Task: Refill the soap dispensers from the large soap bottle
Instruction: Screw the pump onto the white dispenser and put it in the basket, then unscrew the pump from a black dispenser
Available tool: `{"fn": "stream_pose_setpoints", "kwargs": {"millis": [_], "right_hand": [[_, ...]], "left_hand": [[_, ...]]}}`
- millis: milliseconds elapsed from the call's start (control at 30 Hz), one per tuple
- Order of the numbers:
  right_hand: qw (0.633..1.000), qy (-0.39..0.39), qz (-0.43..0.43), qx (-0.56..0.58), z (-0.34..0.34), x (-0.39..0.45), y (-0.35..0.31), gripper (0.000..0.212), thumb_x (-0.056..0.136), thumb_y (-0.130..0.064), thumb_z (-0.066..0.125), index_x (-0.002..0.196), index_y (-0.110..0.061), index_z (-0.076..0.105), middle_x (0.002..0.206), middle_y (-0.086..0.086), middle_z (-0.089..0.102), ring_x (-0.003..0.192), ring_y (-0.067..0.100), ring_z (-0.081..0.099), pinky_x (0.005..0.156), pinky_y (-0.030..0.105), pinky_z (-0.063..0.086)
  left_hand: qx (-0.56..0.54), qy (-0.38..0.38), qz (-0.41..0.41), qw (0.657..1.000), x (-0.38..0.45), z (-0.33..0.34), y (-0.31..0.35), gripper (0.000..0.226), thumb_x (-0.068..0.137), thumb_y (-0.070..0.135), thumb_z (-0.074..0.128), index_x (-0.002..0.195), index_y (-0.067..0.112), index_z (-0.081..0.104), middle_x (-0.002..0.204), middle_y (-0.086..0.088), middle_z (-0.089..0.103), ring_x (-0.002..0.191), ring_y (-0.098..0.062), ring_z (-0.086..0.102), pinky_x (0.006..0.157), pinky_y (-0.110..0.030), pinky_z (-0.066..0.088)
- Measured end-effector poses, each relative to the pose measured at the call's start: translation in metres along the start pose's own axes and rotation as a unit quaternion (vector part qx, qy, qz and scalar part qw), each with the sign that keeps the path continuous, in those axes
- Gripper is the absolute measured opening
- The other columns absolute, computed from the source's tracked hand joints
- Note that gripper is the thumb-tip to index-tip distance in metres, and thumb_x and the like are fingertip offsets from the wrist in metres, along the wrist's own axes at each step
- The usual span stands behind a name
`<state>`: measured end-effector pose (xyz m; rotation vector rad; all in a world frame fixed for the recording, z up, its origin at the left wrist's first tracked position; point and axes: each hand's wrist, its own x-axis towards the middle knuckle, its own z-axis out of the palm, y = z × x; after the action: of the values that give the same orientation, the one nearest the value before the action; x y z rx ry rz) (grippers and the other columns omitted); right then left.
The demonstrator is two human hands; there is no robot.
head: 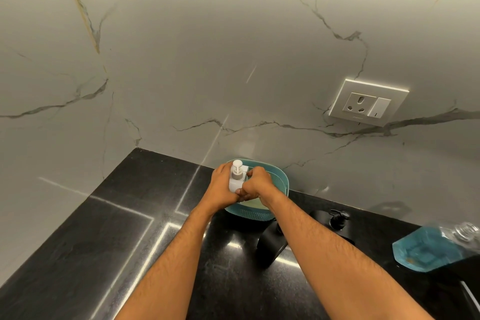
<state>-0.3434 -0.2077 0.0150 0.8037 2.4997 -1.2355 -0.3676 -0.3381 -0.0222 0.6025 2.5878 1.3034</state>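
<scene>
A white soap dispenser (235, 179) with a round pump head stands in a teal basket (281, 180) against the marble wall. My left hand (220, 187) grips the dispenser's body from the left. My right hand (257, 182) is curled just right of it, over something pale in the basket that I cannot make out. At the right edge of the counter lies the large clear soap bottle (431, 247) holding blue liquid, tilted on its side.
A black faucet (272, 241) and a black pump dispenser (337, 218) stand on the black stone counter (104, 241) right of my arms. A wall socket (367, 102) sits on the marble backsplash. The wall corner closes the counter on the left.
</scene>
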Motion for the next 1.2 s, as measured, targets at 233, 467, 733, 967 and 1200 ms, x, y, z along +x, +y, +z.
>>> {"fn": "stream_pose_setpoints", "kwargs": {"millis": [233, 467, 733, 967, 1200], "right_hand": [[0.999, 0.03, -0.029, -0.012, -0.016, -0.012, -0.001, 0.038, 0.073, -0.006, 0.088, 0.101, -0.005, 0.062, 0.099, 0.011, 0.066, 0.085, 0.027, 0.069, 0.079, 0.045, 0.064], [0.987, 0.11, -0.1, -0.054, -0.056, -0.047, 0.007, 0.05, 0.074, -0.023, 0.089, 0.113, -0.006, 0.065, 0.104, 0.008, 0.07, 0.1, 0.025, 0.065, 0.09, 0.041, 0.057], [0.974, 0.165, -0.156, -0.025, -0.116, -0.109, 0.053, 0.074, 0.073, -0.025, 0.091, 0.136, -0.008, 0.058, 0.11, 0.005, 0.069, 0.102, 0.021, 0.066, 0.093, 0.037, 0.056], [0.963, 0.231, -0.135, -0.015, -0.172, -0.15, 0.118, 0.07, 0.071, -0.022, 0.091, 0.133, -0.011, 0.061, 0.111, 0.006, 0.07, 0.099, 0.021, 0.069, 0.093, 0.041, 0.058], [0.969, 0.237, -0.07, -0.01, -0.188, -0.15, 0.183, 0.072, 0.067, -0.02, 0.094, 0.131, -0.009, 0.062, 0.112, 0.007, 0.07, 0.101, 0.022, 0.069, 0.094, 0.038, 0.057]], "left_hand": [[0.009, 0.02, -0.011, 1.0, -0.013, -0.008, 0.01, 0.099, 0.058, 0.018, 0.095, 0.142, 0.018, 0.045, 0.138, -0.002, 0.047, 0.132, -0.023, 0.042, 0.102, -0.031, 0.039], [0.032, 0.084, -0.026, 0.996, -0.049, -0.019, 0.036, 0.116, 0.065, 0.03, 0.096, 0.157, 0.01, 0.029, 0.16, -0.008, 0.035, 0.15, -0.029, 0.031, 0.121, -0.051, 0.031], [0.021, 0.129, 0.082, 0.988, -0.087, -0.01, 0.096, 0.105, 0.068, 0.026, 0.096, 0.154, 0.01, 0.037, 0.154, -0.008, 0.044, 0.142, -0.028, 0.041, 0.119, -0.048, 0.035], [0.046, 0.062, 0.153, 0.985, -0.094, 0.046, 0.154, 0.105, 0.068, 0.027, 0.094, 0.154, 0.009, 0.037, 0.154, -0.01, 0.044, 0.142, -0.025, 0.041, 0.119, -0.035, 0.032], [0.077, -0.038, 0.171, 0.981, -0.085, 0.115, 0.179, 0.106, 0.072, 0.027, 0.092, 0.157, 0.005, 0.031, 0.159, -0.011, 0.036, 0.149, -0.026, 0.032, 0.123, -0.029, 0.023]]}}
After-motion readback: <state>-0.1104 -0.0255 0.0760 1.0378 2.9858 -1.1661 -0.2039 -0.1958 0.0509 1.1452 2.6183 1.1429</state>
